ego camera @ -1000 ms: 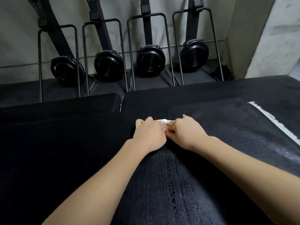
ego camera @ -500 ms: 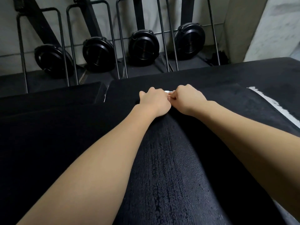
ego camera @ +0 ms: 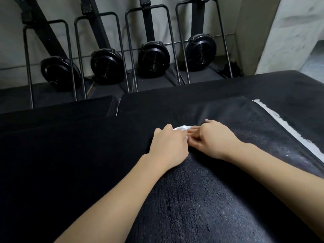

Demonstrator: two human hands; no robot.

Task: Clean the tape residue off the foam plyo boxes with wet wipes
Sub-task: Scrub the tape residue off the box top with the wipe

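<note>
A large black foam plyo box [ego camera: 201,199] fills the lower view, its top streaked and glistening wet. A small bunched white wet wipe [ego camera: 183,128] lies on the box between my two hands. My left hand [ego camera: 168,148] curls its fingers on the wipe's left end. My right hand [ego camera: 215,141] pinches its right end with curled fingers. Most of the wipe is hidden under both hands. A ragged white strip of tape residue [ego camera: 287,127] runs diagonally along the box's right side.
A second black box [ego camera: 57,109] sits lower at the left, with a narrow gap [ego camera: 117,106] beside it. Several rowing machines [ego camera: 154,57] with black flywheels stand upright against the grey wall behind. A concrete pillar [ego camera: 256,32] rises at the back right.
Both hands stayed together on the wipe, sliding away along the box and then back toward me; the camera tipped down and back up. More of the wipe shows between the hands now.
</note>
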